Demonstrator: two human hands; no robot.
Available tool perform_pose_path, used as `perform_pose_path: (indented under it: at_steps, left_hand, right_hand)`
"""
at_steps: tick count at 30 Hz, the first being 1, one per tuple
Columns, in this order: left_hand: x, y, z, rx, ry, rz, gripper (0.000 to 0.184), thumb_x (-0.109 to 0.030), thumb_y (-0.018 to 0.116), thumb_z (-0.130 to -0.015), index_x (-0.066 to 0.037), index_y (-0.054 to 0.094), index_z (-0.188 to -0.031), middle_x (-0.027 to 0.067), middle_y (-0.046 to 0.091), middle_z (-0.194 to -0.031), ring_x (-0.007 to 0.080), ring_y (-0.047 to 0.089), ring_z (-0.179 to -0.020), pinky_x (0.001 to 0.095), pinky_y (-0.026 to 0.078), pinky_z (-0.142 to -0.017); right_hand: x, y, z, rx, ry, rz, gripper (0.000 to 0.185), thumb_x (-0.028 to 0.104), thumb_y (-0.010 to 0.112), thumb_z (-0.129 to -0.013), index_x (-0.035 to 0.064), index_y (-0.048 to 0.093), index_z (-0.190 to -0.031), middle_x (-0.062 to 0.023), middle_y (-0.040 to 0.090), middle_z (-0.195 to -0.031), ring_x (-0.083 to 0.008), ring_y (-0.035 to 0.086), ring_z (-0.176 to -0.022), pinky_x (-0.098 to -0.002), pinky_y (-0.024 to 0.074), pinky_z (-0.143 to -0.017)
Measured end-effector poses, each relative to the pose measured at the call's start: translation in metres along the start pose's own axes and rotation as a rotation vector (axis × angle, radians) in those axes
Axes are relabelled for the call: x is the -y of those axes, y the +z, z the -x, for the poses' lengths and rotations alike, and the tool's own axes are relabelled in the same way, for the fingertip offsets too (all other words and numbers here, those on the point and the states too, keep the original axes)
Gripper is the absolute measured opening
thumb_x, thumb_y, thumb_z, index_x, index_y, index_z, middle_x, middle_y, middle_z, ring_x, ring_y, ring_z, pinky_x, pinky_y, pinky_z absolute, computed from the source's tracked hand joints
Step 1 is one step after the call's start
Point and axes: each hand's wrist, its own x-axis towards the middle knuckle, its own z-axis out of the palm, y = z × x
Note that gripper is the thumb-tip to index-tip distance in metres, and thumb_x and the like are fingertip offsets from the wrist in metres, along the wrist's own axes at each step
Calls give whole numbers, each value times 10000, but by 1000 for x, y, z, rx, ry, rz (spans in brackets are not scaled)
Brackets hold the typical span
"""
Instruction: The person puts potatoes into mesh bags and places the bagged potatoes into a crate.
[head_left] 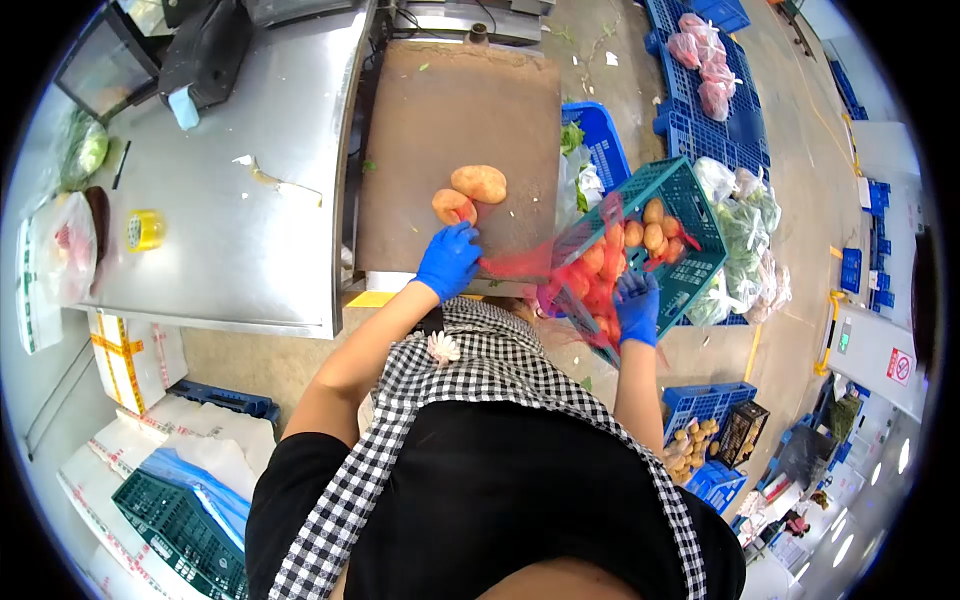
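Note:
My left hand, in a blue glove, is closed on a stretch of red mesh at the near edge of the brown scale platform. Just beyond its fingers lies one potato with some red mesh over it, touching a second potato. The mesh runs right to a red mesh bag of potatoes in a tilted green crate. At the crate's near side my right hand, also blue-gloved, has curled fingers on the bag. Loose potatoes sit farther inside the crate.
A steel table adjoins the platform on the left, with a yellow tape roll on it. Behind the green crate stands a blue crate with greens. Bagged vegetables and a blue pallet are on the right.

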Motion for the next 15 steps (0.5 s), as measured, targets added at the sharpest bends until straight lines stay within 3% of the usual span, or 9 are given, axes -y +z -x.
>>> perform_pose_path:
  at_steps: [1, 4, 5, 6, 8, 9, 12, 15]
  left_hand:
    - [0, -2, 4, 42, -9, 10, 170, -138, 633, -658, -99, 617, -823, 129, 532, -1084, 320, 472, -1073, 408, 407, -874]
    - [-8, -4, 13, -99, 1, 67, 277, -57, 584, -655, -89, 604, -929, 160, 534, -1110, 345, 514, -1017, 413, 443, -838]
    - [-12, -5, 14, -170, 6, 74, 308, -38, 573, -655, -88, 599, -957, 168, 533, -1117, 351, 520, -1007, 416, 448, -834]
    - [-12, -1, 15, -216, 9, 104, 416, 6, 536, -665, -98, 569, -1067, 193, 517, -1158, 366, 519, -1026, 421, 442, -863]
    - [-20, -1, 16, -180, -123, 224, 572, 39, 496, -685, -143, 491, -1227, 202, 451, -1257, 357, 444, -1152, 400, 377, -958]
    - [-29, -16, 13, -140, -202, 293, 605, 47, 489, -688, -143, 458, -1261, 201, 436, -1271, 353, 422, -1174, 390, 360, -972]
    - [-15, -1, 25, 1, -393, 623, 528, 41, 483, -733, -70, 461, -1249, 136, 481, -1250, 260, 464, -1149, 343, 342, -984]
    - [-13, -38, 31, 79, -476, 1210, 399, 16, 486, -787, -22, 514, -1183, 98, 531, -1191, 197, 476, -1127, 310, 345, -977]
  right_hand:
    - [4, 2, -9, -9, 3, 36, 323, 311, 446, -882, 78, 544, -1084, -77, 569, -1102, -186, 534, -986, -326, 414, -828]
    - [-6, 72, -48, 339, -138, 494, 272, 276, 463, -877, 77, 581, -1020, -60, 622, -956, -168, 585, -827, -269, 441, -726]
    - [-34, 89, -71, 616, -259, 480, 256, 306, 504, -873, 84, 632, -875, -29, 634, -850, -169, 582, -737, -259, 443, -691]
    - [-56, 121, -71, 683, -454, 766, 277, 292, 476, -894, 61, 626, -919, -13, 628, -821, -171, 571, -700, -282, 453, -705]
    - [-96, 181, -62, 682, -225, 1397, 290, 285, 472, -901, 47, 617, -983, -33, 625, -834, -171, 572, -704, -297, 453, -758]
    - [-121, 197, -60, 732, -107, 1365, 281, 283, 494, -887, 49, 614, -986, -52, 613, -801, -180, 566, -673, -294, 463, -727]
    - [-187, 231, -36, 746, 391, 719, 274, 279, 559, -846, 54, 606, -995, -108, 579, -701, -204, 551, -581, -285, 494, -634]
    - [-185, 229, -21, 965, 504, 754, 309, 293, 532, -833, 38, 592, -996, -35, 528, -644, -136, 505, -520, -249, 447, -499]
